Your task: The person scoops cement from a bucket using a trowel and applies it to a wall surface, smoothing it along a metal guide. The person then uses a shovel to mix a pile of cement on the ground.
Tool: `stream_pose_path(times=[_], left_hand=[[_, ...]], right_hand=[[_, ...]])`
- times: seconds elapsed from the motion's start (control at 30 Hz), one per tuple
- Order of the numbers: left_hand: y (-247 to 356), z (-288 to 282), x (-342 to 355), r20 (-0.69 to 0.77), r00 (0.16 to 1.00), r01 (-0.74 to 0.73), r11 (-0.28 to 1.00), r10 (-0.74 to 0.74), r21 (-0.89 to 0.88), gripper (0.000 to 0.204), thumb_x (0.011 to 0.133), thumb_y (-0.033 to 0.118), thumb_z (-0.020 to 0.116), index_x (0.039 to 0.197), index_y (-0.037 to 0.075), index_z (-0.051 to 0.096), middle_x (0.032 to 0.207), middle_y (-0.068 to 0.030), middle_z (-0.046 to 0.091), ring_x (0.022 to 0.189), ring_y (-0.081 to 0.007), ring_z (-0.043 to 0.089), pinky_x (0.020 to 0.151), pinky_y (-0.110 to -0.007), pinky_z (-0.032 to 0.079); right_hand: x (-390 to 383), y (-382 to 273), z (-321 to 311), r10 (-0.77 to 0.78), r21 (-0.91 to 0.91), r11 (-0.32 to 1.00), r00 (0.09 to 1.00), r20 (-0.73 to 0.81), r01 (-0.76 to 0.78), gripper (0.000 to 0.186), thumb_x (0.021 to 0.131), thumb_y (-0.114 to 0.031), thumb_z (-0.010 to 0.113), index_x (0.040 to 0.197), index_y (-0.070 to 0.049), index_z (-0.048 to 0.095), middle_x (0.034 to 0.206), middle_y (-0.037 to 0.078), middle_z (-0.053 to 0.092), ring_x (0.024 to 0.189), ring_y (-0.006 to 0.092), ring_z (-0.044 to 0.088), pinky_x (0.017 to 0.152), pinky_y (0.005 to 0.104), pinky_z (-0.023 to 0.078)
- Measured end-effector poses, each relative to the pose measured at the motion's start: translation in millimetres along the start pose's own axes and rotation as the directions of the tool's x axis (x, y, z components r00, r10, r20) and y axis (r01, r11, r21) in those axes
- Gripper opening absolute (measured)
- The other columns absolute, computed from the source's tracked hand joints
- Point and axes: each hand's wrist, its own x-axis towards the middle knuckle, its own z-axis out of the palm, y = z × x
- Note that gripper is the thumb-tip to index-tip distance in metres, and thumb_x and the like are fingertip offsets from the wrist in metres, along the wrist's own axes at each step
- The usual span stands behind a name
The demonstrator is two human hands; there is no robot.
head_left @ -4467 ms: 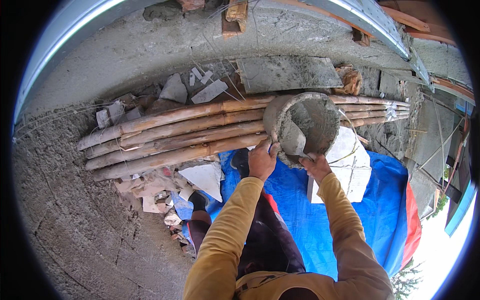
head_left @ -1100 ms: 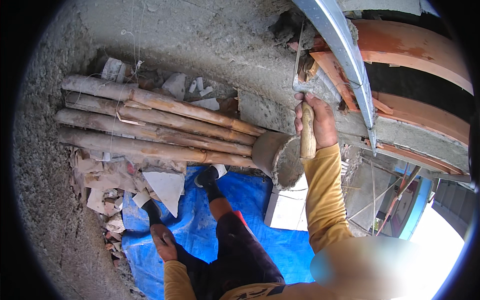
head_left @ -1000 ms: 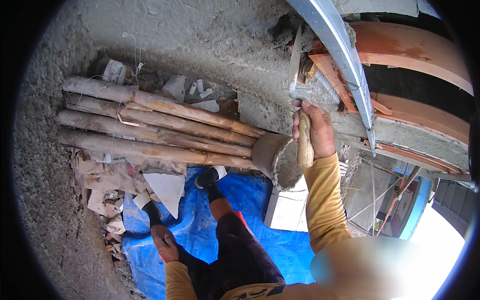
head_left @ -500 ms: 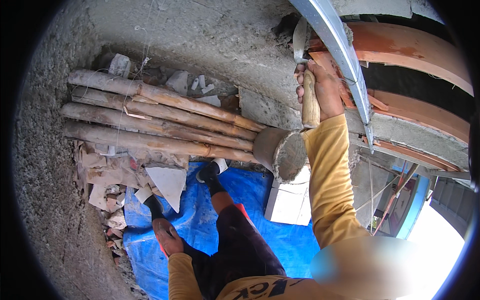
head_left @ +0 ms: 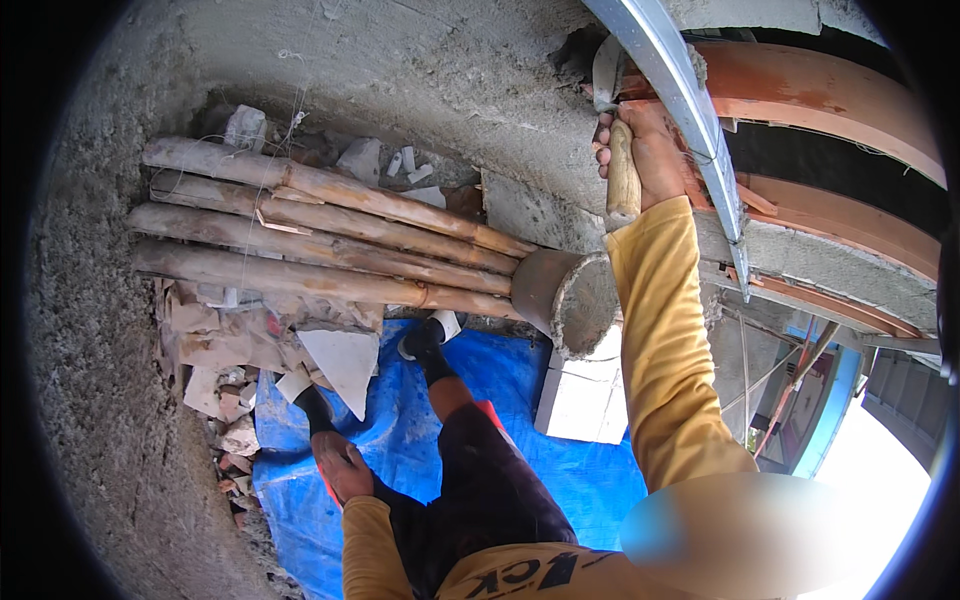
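Mortar bucket [head_left: 568, 300] rests on the bamboo poles [head_left: 320, 245], below the right hand [head_left: 640, 150]. That hand is clenched around the wooden-handled trowel [head_left: 615, 140], blade above it against the wall. Left hand [head_left: 343, 468] hangs low, grip indiscernible. Trowel raised higher than a second ago.
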Motion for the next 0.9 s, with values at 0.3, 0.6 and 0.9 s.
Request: stream_pose_path(times=[0.3,0.6,0.9], left_hand=[[7.2,1.0,1.5,0.071,0.996,0.054,0.998,-0.057,0.039,0.054,0.085,0.024,0.049,0.124,-0.012,0.037,0.128,-0.0316,0.039,0.119,-0.0440,0.038,0.102,-0.045,0.029],[28.3,10.3,-2.2,0.086,0.992,0.078,0.988,-0.090,0.132,0.054,0.085,0.027,0.048,0.123,-0.010,0.040,0.128,-0.0302,0.039,0.119,-0.0425,0.038,0.102,-0.044,0.029],[23.8,35.6,-7.1,0.070,0.997,0.008,0.978,-0.023,0.210,0.056,0.083,0.028,0.050,0.124,-0.009,0.041,0.127,-0.0299,0.040,0.118,-0.0426,0.039,0.101,-0.045,0.030]], right_hand=[[-56.3,71.8,21.0,-0.072,-0.237,0.970,0.997,-0.042,0.060,0.032,0.089,-0.032,0.049,0.089,-0.001,0.057,0.068,0.006,0.055,0.043,0.0134,0.051,0.041,0.0245,0.042],[-11.7,157.5,-57.5,-0.605,-0.810,0.465,0.797,0.004,0.357,0.037,0.080,-0.029,0.062,0.097,0.003,0.056,0.095,0.023,0.057,0.084,0.0407,0.056,0.074,0.0431,0.044],[-3.1,154.9,-68.7,-0.570,-0.665,0.669,0.804,-0.170,0.333,0.034,0.080,-0.025,0.063,0.096,0.004,0.058,0.088,0.024,0.058,0.081,0.0384,0.057,0.073,0.0408,0.045]])
